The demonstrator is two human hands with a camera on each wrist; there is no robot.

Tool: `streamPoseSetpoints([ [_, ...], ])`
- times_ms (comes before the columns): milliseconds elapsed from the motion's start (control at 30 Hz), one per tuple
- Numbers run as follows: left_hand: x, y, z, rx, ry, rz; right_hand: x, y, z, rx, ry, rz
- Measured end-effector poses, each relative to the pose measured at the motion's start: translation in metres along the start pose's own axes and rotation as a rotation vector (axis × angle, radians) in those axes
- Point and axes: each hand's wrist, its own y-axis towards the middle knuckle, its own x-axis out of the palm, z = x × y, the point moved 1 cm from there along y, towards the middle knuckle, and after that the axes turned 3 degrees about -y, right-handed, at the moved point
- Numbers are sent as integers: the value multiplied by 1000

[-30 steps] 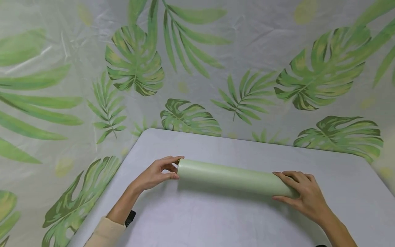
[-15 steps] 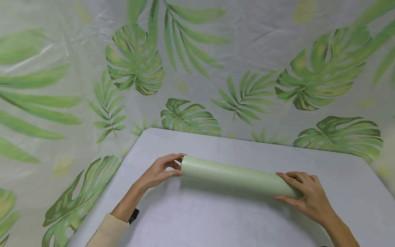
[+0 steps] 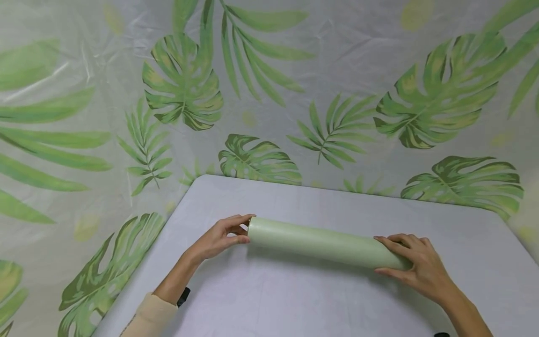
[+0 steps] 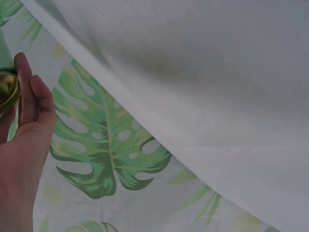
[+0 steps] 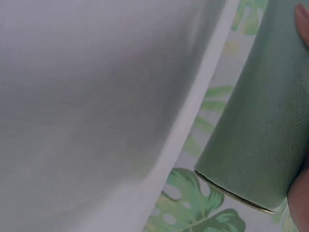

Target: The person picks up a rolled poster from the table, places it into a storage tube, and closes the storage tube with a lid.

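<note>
Pale green roll (image 3: 322, 242), long and smooth, lying across the middle of the white table (image 3: 294, 304), left end a little farther away than the right. Held at both ends. Left hand (image 3: 219, 238) cupped round the left end, thumb on the near side and fingers curled over the far edge, pinching the rim. In the left wrist view, only fingers (image 4: 30, 96) and palm, set against a brassy, shiny end of the roll (image 4: 7, 92) at the left edge of the picture; little else of the roll to be seen there. Right hand (image 3: 414, 264) laid over the right end, fingers curved across the top and thumb on the near side, gripping the roll. In the right wrist view, the roll (image 5: 260, 140) close up, its surface matt green, its open end rimmed with a thin pale edge, a fingertip (image 5: 303, 19) resting on it near the top right corner. Cream sleeve (image 3: 147, 318) on the left forearm, with a dark strap (image 3: 183, 296) at the wrist. Behind and to the left of the table, a glossy curtain (image 3: 269, 93) printed with large green palm and monstera leaves, wrinkled in places, reaching down past the table's far and left edges.
</note>
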Motion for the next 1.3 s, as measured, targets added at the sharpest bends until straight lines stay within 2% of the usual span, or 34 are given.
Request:
streamPoseSetpoints([
  [333,3,5,-3,23,19,-60,-5,2,4,11,22,-29],
  [700,5,1,-5,19,29,-25,-5,7,7,10,-3,-31],
  [933,2,5,-7,-32,75,-3,2,11,6,24,-23,-25],
  [1300,-10,13,-13,-81,177,-24,16,20,5,59,-19,-56],
])
